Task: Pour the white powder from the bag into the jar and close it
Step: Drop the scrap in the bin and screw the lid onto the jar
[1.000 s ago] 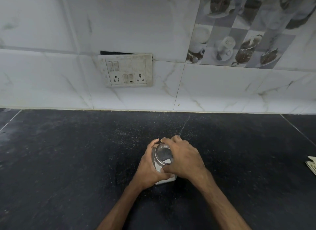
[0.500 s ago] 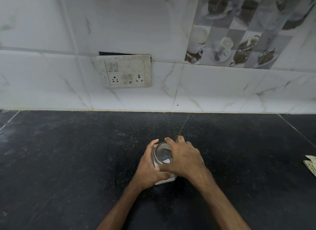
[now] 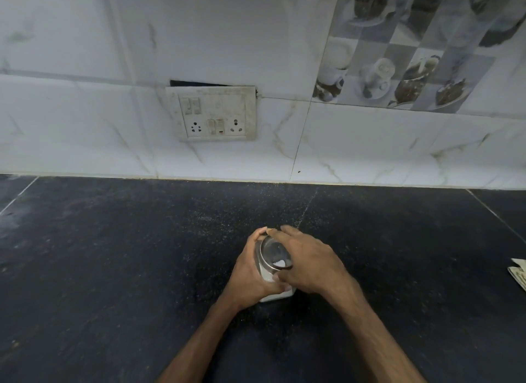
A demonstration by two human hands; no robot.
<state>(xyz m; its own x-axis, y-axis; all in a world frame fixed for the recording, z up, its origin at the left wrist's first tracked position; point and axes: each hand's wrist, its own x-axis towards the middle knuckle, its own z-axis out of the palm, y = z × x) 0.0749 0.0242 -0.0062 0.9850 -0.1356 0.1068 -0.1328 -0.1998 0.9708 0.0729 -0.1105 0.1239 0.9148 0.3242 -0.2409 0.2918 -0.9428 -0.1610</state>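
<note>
The jar (image 3: 277, 295) is gripped round its body by the left hand (image 3: 250, 274), and the lid (image 3: 273, 251) on top is held at its rim by the curled fingers of the right hand (image 3: 310, 264). White powder is seen inside — so the pouring is judged done and only the closing is left. Whether the lid is tight cannot be told. Room for moving is given by the dark counter (image 3: 113, 268) on each side of the grip — the wall edge lies well beyond it, and a flat packet (image 3: 518, 271) lies far to its right.

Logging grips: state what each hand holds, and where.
Left hand grips the jar by its side; right hand grips the lid at its rim.
</note>
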